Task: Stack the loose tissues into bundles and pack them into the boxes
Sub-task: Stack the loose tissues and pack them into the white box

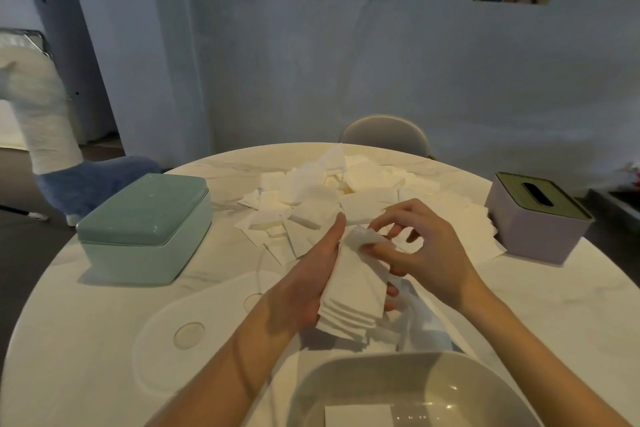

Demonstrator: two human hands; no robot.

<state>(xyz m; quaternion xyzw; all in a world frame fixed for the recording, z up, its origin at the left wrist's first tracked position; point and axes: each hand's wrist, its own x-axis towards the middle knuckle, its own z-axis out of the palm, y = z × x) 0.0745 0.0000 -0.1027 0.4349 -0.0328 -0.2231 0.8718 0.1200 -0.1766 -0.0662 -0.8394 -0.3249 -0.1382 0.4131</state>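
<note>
Several white folded tissues formed a fanned bundle (353, 291) above the table (104, 340). Left hand (308, 284) cupped it from below; right hand (420, 250) pinched its crumpled top sheet.

Three boxes (145, 229) (535, 217) (408, 388) (one open), two hands (304, 284) (426, 253) — tissues (346, 191) uncounted

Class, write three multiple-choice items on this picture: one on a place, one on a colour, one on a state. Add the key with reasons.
1. Where does the loose tissue pile lie?
A. mid-table
B. on the floor
C. on the chair

2. What colour is the box on the left?
A. red
B. green
C. black

3. What is the left hand doing?
A. resting empty
B. holding a tissue bundle
C. lifting a lid

Key: A, the pile lies between the boxes; B, its lid and walls are pale green; B, its fingers wrap the bundle.
</note>
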